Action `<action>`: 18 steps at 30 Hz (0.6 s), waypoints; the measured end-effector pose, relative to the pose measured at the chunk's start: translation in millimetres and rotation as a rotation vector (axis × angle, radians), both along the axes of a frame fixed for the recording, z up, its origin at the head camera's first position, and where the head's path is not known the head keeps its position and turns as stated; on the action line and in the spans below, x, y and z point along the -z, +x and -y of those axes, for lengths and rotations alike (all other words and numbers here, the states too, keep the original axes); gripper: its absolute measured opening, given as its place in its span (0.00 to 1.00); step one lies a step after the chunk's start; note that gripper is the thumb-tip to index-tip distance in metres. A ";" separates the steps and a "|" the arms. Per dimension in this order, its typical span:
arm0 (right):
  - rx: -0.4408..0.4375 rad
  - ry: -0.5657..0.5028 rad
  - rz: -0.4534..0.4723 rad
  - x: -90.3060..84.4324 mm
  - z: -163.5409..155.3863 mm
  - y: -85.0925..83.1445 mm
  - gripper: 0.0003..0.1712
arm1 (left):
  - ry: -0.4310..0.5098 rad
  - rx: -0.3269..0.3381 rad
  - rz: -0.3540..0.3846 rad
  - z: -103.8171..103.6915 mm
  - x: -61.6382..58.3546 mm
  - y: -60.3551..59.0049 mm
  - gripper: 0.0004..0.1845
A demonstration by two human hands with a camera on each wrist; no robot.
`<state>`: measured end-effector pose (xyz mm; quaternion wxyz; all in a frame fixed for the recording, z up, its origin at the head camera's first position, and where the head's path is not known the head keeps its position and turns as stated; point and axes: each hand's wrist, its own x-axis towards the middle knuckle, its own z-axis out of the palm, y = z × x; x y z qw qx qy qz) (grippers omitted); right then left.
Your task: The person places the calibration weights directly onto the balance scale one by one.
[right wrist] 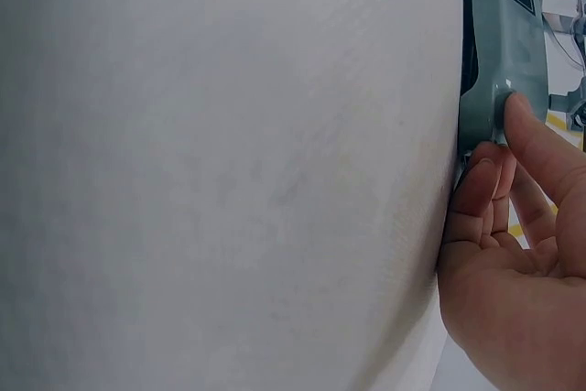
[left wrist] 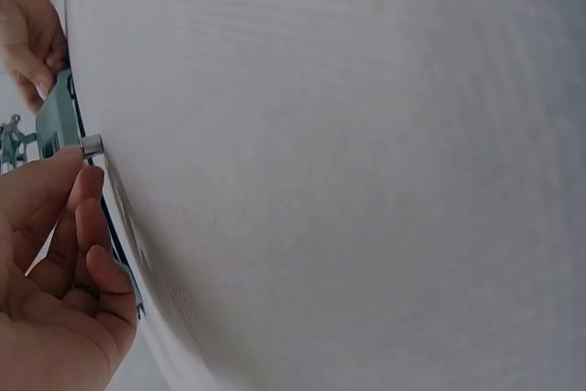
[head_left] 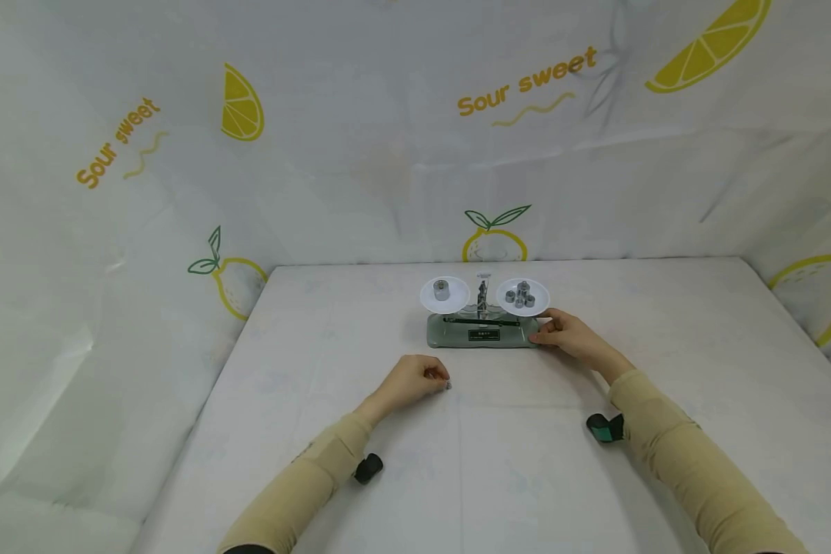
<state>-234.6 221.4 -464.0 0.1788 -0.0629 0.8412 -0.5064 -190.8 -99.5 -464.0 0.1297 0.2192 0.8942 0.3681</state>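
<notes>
A small metal weight (left wrist: 92, 145) is pinched between the thumb and index finger of my left hand (head_left: 408, 381), in front of a green balance scale (head_left: 446, 334). My right hand (head_left: 576, 340) holds the right end of the scale's base, thumb on the corner and other fingers by its end face, as the right wrist view shows. On the left white pan (head_left: 426, 301) stands one metal weight (head_left: 441, 290). The right white pan (head_left: 542, 302) bears several smaller metal weights (head_left: 519, 302). Beneath the base, the fingertips of my right hand are partly hidden.
The white-covered table (head_left: 526, 477) reaches back to a pale curtain (head_left: 360, 154) printed with lemons. A black strap (head_left: 369, 468) hangs beside the left forearm, and a black and green strap (head_left: 605, 428) beside the right one.
</notes>
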 end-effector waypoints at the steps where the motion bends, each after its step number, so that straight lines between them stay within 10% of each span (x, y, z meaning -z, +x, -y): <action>1: 0.000 0.000 0.000 0.2 0.0 0.1 0.33 | -0.002 0.004 0.002 -0.6 0.4 0.2 0.02; 18: 0.008 0.009 0.013 3.9 -0.4 -3.2 0.34 | 0.015 -0.023 -0.043 4.3 -9.8 -2.0 0.02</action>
